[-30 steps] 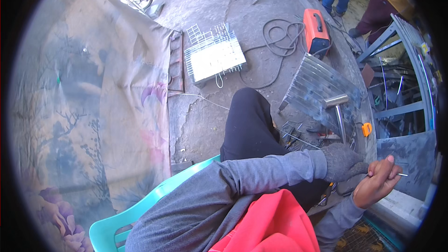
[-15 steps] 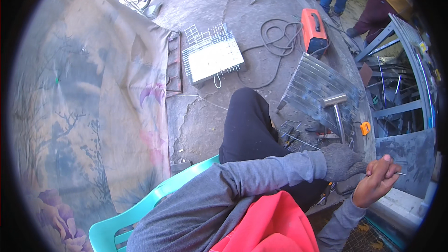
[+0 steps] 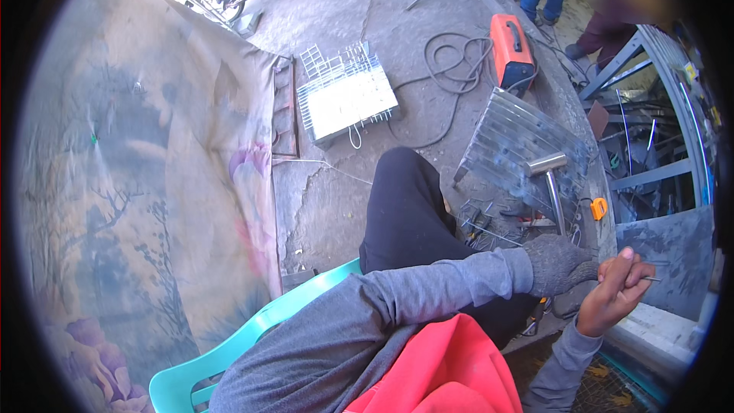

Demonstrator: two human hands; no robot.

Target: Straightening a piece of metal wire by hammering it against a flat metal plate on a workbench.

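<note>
From my end, the largest thing is the painted cloth (image 3: 153, 183), spreading well left of both hands. The ridged metal piece (image 3: 516, 138) lies beyond the left hand; farther off is the orange machine (image 3: 511, 50), any lettering too small for me to read. A T-shaped metal hammer (image 3: 552, 191) rests across the ridged piece, handle toward the gloved left hand (image 3: 560, 266), whose closure I can't tell. I see the bare right hand (image 3: 618, 294) just beside it, fingers pinched on the thin rod (image 3: 652, 279), its tip poking out to the right. Compared with a second ago, the uppermost right fingertip stands higher and farther left. The small orange tape measure (image 3: 599, 209) sits beyond the right hand.
</note>
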